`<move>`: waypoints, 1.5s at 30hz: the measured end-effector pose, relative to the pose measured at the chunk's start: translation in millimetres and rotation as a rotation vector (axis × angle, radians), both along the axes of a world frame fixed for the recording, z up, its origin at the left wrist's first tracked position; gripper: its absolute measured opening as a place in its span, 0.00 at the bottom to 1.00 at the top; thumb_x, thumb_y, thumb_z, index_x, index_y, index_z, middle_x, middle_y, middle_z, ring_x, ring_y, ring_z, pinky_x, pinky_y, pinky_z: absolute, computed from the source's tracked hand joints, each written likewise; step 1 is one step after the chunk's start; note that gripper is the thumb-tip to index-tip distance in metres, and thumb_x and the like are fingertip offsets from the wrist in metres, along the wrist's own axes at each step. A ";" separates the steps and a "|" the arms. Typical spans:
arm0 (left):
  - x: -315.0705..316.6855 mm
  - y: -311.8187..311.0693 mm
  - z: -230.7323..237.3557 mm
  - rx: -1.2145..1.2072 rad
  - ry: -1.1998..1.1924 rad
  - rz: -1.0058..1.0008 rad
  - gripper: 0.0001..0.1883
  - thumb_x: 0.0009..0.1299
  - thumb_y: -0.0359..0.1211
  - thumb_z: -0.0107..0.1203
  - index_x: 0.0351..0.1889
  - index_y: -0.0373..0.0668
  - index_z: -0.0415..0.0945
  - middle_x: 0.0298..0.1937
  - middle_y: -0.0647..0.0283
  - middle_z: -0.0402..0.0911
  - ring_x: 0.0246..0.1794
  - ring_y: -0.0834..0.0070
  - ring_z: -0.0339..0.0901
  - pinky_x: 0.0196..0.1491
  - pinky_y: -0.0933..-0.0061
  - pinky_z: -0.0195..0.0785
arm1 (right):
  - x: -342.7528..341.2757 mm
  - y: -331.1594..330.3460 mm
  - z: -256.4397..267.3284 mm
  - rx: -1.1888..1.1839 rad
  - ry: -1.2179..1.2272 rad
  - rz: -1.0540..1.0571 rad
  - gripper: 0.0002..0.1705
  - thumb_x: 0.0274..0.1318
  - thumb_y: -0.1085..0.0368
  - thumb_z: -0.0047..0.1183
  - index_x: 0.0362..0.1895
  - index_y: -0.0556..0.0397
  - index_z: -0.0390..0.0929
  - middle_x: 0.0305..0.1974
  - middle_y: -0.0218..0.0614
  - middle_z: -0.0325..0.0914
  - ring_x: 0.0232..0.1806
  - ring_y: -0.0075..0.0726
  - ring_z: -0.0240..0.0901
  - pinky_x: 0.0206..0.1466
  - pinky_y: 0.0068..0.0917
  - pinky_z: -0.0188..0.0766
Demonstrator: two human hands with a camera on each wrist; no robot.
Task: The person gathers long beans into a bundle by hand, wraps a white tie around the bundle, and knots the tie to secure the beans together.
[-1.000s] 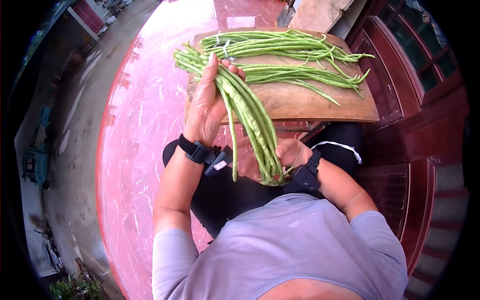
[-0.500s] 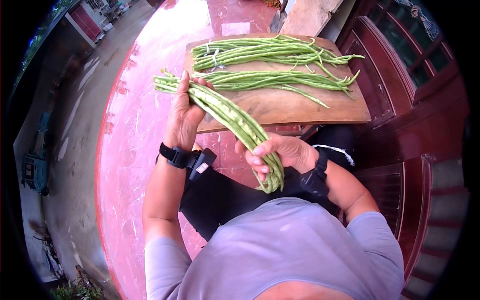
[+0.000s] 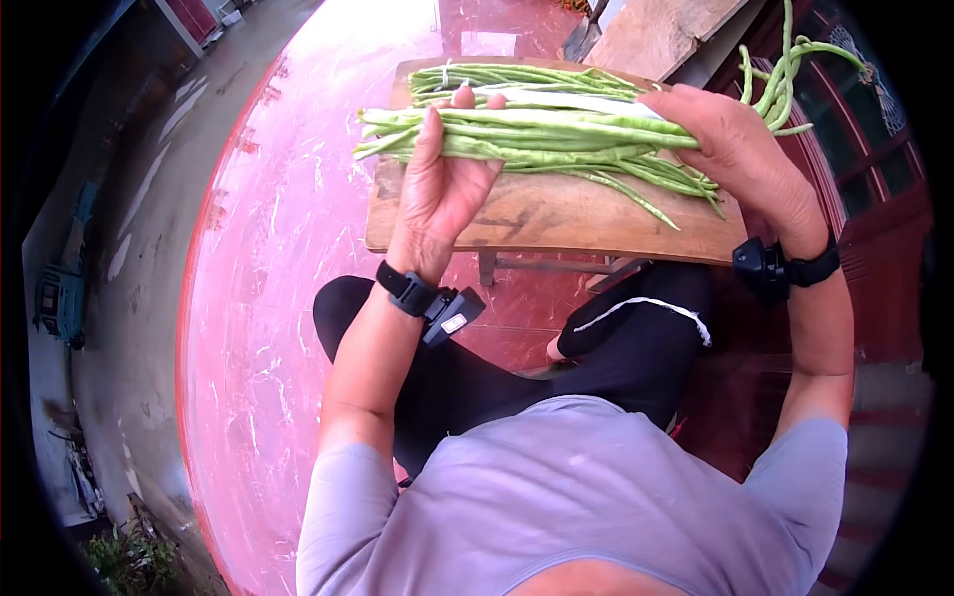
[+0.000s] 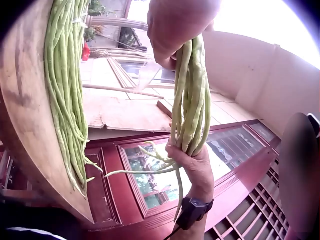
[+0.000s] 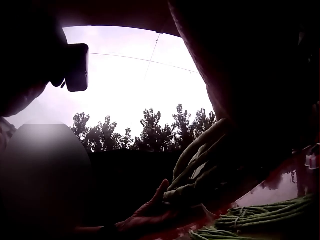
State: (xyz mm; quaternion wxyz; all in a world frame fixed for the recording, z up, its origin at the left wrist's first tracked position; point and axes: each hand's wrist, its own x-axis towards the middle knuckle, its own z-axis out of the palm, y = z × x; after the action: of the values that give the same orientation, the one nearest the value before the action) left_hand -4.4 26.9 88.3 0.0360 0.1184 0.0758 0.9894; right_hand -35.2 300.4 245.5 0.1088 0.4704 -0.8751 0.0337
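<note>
- and here we are, both hands on one bunch of long green beans (image 3: 556, 129), lifted up in front of the person and stretched almost level above the near side of the wooden table (image 3: 556, 219)!
- the left hand (image 3: 447, 189) grasps the blunt-ended part, thumb on the near side, fingertips showing over the far side, stubs poking out past the palm.
- over to the right hand (image 3: 750, 159): it grips the other end, and the left wrist view has its fingers wrapped right round the beans.
- look at those thin tips (image 3: 785, 84), curling and looping out beyond the right hand, in front of the dark red door (image 4: 120, 165) with its glass panes.
- on the wood below, more beans: a far bundle (image 3: 527, 75) bound with a white tie (image 4: 79, 21), and loose-ended beans (image 3: 646, 189) nearer the person, partly hidden by the held bunch.
- down on the black trousers (image 3: 477, 397) lies a white string (image 3: 656, 303), draped across the right thigh.
- each wrist wears a strapped camera, the left one (image 3: 452, 316) and the right one (image 3: 763, 270), below a pale short-sleeved shirt (image 3: 566, 487).
- past the table's far edge, a flat wooden board (image 3: 661, 40); beneath, a shiny pinkish-red floor (image 3: 278, 348).
- the right wrist view is very dark, its finer details lost in shadow.
</note>
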 end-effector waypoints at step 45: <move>1.0 -1.1 -38.2 -1.111 -0.290 0.124 0.21 0.70 0.41 0.61 0.55 0.38 0.72 0.47 0.64 0.78 0.46 0.78 0.72 0.47 0.74 0.69 | 67.6 -128.5 -189.3 -0.811 -1.200 -0.325 0.13 0.63 0.72 0.46 0.51 0.56 0.62 0.37 0.46 0.79 0.25 0.35 0.76 0.34 0.33 0.73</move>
State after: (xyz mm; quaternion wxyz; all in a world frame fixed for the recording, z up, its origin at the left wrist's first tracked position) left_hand -3.5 25.9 50.2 0.0445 -0.0596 0.5854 0.8073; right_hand 32.4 171.9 56.2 -0.2192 0.1584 -0.7615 0.5890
